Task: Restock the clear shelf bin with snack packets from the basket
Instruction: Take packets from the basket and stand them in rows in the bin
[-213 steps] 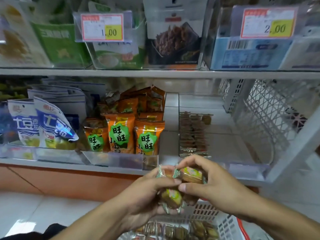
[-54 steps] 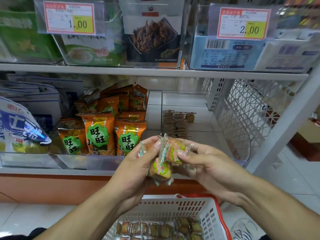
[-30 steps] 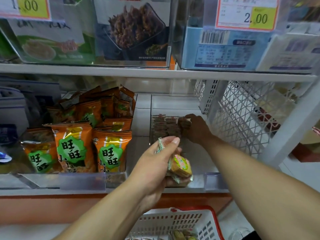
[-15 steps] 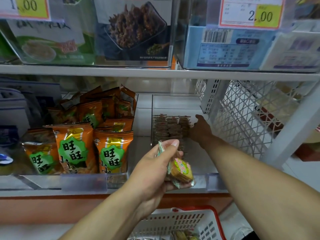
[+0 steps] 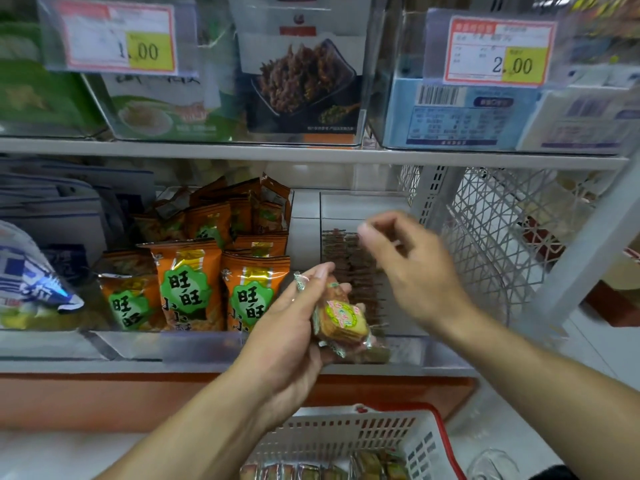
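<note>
My left hand [image 5: 294, 327] grips a small clear snack packet [image 5: 341, 317] with a green and yellow label, in front of the clear shelf bin [image 5: 360, 206]. A row of similar packets [image 5: 349, 268] stands along the bin's left side. My right hand [image 5: 412, 268] hovers over the bin's front half, blurred, fingers loosely curled and holding nothing. The white basket [image 5: 346, 434] with a red rim sits below the shelf, and several packets [image 5: 332, 471] lie in it.
Orange snack bags [image 5: 187, 285] fill the bin to the left, blue-white bags [image 5: 31, 282] beyond them. A white wire mesh panel [image 5: 491, 244] bounds the bin's right side. An upper shelf [image 5: 311, 152] with boxed goods and price tags hangs overhead.
My right hand, which reached deep into the bin beside the packet row, has drawn back toward the front with nothing in it. My left hand still holds its packet in the same place.
</note>
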A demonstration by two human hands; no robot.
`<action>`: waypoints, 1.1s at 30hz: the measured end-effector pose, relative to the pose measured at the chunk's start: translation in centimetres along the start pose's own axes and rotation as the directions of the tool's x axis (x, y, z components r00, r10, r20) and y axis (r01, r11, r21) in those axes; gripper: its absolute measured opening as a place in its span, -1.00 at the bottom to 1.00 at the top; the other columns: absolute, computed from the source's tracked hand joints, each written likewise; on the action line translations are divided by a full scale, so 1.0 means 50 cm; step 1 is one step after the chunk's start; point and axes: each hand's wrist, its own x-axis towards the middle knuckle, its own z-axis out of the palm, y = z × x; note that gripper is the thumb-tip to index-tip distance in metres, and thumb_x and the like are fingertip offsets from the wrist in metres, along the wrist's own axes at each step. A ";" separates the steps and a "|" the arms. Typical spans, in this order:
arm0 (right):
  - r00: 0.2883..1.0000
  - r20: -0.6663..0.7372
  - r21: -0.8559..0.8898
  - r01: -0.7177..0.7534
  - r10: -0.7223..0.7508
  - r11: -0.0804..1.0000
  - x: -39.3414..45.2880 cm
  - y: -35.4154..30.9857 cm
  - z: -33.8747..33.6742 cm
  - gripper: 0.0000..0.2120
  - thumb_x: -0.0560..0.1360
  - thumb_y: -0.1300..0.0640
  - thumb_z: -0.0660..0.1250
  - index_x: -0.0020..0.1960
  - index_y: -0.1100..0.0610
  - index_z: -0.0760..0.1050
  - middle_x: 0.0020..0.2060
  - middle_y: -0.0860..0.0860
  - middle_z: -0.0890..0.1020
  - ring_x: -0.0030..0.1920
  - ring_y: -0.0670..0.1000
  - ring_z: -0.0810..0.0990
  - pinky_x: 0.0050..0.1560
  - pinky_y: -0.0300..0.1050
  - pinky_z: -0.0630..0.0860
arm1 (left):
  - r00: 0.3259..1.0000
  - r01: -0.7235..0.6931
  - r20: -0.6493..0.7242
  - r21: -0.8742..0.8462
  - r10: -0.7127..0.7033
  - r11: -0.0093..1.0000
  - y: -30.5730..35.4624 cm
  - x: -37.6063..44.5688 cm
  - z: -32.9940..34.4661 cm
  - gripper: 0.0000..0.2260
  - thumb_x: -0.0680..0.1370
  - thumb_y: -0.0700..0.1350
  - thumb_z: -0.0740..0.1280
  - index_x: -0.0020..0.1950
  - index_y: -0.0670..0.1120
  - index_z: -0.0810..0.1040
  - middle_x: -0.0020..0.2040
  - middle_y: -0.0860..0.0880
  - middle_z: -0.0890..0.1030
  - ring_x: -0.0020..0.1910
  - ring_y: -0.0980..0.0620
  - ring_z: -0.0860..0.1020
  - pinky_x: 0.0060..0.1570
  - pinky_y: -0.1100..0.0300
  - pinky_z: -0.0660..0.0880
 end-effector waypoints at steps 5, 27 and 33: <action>0.918 0.395 -0.175 0.108 -0.031 0.979 -0.137 -0.079 -0.003 -0.75 0.43 -0.16 0.44 0.03 -0.13 0.47 0.01 -0.17 0.58 0.09 -0.11 0.58 0.04 -0.28 0.46 | 1.000 0.000 0.012 -0.081 0.001 0.997 0.015 -0.035 -0.022 -0.63 0.58 0.05 0.29 0.33 -0.06 0.61 0.29 -0.31 0.60 0.07 -0.19 0.61 -0.22 0.00 0.62; 0.783 0.407 0.667 -0.607 0.471 0.433 -0.126 -0.062 -0.014 -0.53 0.25 0.25 0.53 0.16 0.14 0.64 0.12 0.19 0.70 0.05 0.10 0.70 0.04 -0.07 0.67 | 0.934 -0.265 -0.024 0.625 0.357 0.734 -0.024 -0.068 -0.057 -0.42 0.21 0.14 0.65 0.19 0.34 0.59 0.05 0.22 0.67 -0.15 0.13 0.68 -0.14 0.02 0.68; 0.777 0.357 0.616 -0.613 0.518 0.495 -0.163 -0.056 0.026 -0.72 0.25 0.28 0.58 -0.07 0.10 0.70 -0.09 0.12 0.72 -0.18 0.08 0.70 -0.09 -0.12 0.64 | 0.908 -0.331 0.030 0.661 0.418 0.673 -0.033 -0.060 -0.053 -0.43 0.28 -0.12 0.68 0.20 0.20 0.58 0.01 0.32 0.64 -0.20 0.18 0.68 -0.34 0.11 0.66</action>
